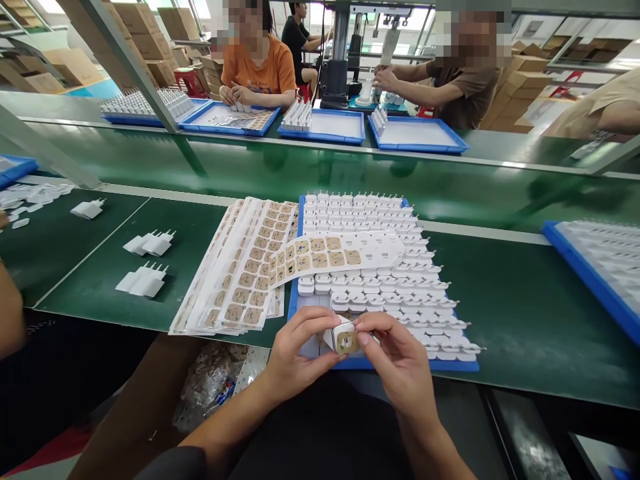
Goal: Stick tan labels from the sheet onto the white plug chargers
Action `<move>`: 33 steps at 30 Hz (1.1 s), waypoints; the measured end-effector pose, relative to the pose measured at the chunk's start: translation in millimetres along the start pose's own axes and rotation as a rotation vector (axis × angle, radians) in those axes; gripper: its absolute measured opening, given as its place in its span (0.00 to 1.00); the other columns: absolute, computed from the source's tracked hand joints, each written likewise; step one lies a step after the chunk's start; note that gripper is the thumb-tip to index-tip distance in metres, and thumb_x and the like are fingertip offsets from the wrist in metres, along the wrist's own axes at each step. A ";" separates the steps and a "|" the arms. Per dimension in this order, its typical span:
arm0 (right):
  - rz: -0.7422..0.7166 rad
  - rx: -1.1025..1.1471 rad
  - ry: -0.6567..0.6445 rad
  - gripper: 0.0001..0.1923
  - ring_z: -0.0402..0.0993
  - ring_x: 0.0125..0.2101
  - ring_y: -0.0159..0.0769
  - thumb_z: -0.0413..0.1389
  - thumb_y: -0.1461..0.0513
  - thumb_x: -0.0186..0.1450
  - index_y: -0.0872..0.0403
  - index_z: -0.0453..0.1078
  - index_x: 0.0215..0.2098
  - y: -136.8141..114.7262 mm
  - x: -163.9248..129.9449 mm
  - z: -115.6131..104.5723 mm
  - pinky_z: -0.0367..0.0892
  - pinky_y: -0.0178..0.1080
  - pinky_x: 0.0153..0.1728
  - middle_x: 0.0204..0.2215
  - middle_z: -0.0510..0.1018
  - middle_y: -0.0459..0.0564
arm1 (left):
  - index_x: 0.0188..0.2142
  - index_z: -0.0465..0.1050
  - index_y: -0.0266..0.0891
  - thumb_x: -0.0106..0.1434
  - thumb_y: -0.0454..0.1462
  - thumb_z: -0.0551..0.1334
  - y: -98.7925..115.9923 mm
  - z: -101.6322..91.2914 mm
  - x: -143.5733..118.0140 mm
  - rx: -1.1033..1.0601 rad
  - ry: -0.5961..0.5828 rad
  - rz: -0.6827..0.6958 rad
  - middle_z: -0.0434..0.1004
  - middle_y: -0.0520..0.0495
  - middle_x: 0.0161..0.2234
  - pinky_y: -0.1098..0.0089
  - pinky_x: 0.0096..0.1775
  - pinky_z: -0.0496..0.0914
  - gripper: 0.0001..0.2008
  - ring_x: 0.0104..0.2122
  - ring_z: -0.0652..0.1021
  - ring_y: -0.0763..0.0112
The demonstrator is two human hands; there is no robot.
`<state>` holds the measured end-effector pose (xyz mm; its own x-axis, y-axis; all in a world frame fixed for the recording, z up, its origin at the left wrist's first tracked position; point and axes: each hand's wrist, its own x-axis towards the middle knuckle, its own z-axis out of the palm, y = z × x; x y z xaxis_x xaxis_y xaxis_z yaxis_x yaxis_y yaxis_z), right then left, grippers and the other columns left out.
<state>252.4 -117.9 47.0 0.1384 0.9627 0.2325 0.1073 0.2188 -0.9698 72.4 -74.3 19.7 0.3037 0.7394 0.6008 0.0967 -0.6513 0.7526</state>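
My left hand (299, 348) is closed around a white charger plug (336, 335), thumb below and fingers on top. A tan sticker (347, 341) covers the charger's face turned towards me. Thumb and forefinger of my right hand (395, 353) pinch the sticker's upper right edge against the charger. Both hands are over the near edge of a blue tray (453, 366) holding rows of white chargers (380, 303), prongs up. Across those chargers lies a sticker sheet (330, 257), its right end partly stripped of tan stickers. A stack of such sheets (240, 273) lies left of the tray.
Several loose chargers (143, 280) lie on the green table to the left, beside a co-worker's arm (10, 320). Another blue tray (595, 280) stands at the right. Across a green divider (280, 160), people work at blue trays (320, 127) and a press (335, 73).
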 end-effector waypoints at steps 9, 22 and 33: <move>-0.002 -0.005 -0.003 0.05 0.77 0.38 0.37 0.59 0.63 0.69 0.47 0.76 0.39 1.1 0.5 0.0 0.75 0.36 0.39 0.34 0.79 0.48 | 0.53 0.73 0.44 0.62 0.36 0.70 0.5 -0.9 0.9 0.015 -0.016 0.008 0.79 0.43 0.45 0.64 0.48 0.78 0.20 0.46 0.81 0.63; 0.015 -0.111 -0.012 0.02 0.77 0.34 0.35 0.60 0.63 0.68 0.48 0.75 0.37 -5.8 2.3 3.3 0.73 0.36 0.34 0.32 0.79 0.46 | 0.53 0.73 0.41 0.62 0.33 0.70 -0.9 -2.8 -0.8 0.041 -0.033 0.026 0.78 0.42 0.46 0.65 0.50 0.77 0.20 0.47 0.80 0.64; -0.069 -0.238 0.013 0.04 0.77 0.31 0.33 0.59 0.65 0.68 0.49 0.74 0.36 -10.0 4.5 7.6 0.74 0.34 0.32 0.30 0.79 0.44 | 0.52 0.74 0.40 0.62 0.33 0.70 -0.6 -2.4 -0.3 0.062 -0.012 0.038 0.79 0.42 0.45 0.67 0.49 0.77 0.19 0.47 0.80 0.65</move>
<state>244.5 -114.6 57.2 0.1352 0.9442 0.3004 0.3459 0.2391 -0.9073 70.1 -73.8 19.7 0.3200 0.7121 0.6250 0.1436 -0.6885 0.7109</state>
